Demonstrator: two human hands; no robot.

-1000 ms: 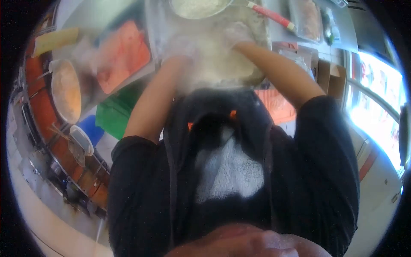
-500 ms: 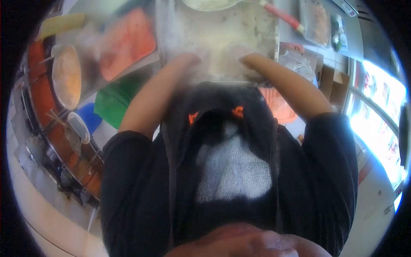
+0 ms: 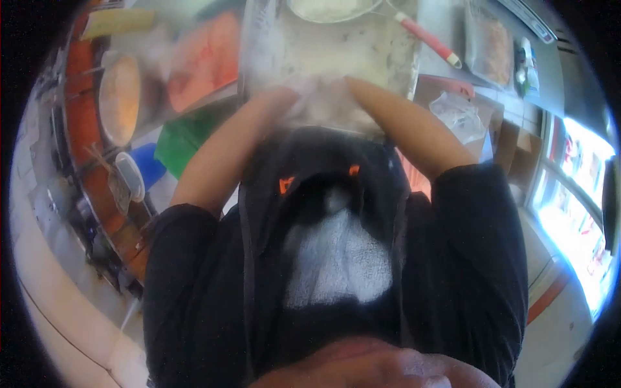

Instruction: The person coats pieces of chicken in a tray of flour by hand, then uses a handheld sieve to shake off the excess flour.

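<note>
A large metal tray (image 3: pixel 412 71) stands right in front of my body, with pale, flour-like powder (image 3: pixel 323 48) over its bottom. Both hands are down in its near part, close together. My left hand (image 3: pixel 299 90) looks whitish and smeared, and its fingers do not show clearly. My right hand (image 3: pixel 334 89) is just as blurred beside it. Whether either holds something in the powder is hidden. At the tray's far end is a round vessel (image 3: pixel 333 9) of pale powder, cut off by the view's edge. A red-pink handle (image 3: pixel 430 42) slants over the tray's right rim near it.
On the left are a red board or tray (image 3: pixel 206 61) and a pot (image 3: pixel 119 100) with orange-tan contents. A clear container of orange-pink food (image 3: pixel 488 48) stands to the right. Below are a plastic bag (image 3: pixel 456 116) and cardboard (image 3: pixel 517 152). A lit display fridge (image 3: pixel 576 200) is far right.
My hands have come closer together in the near part of the tray, the right one moving left. The view has shifted slightly, so the surroundings sit farther right and lower.
</note>
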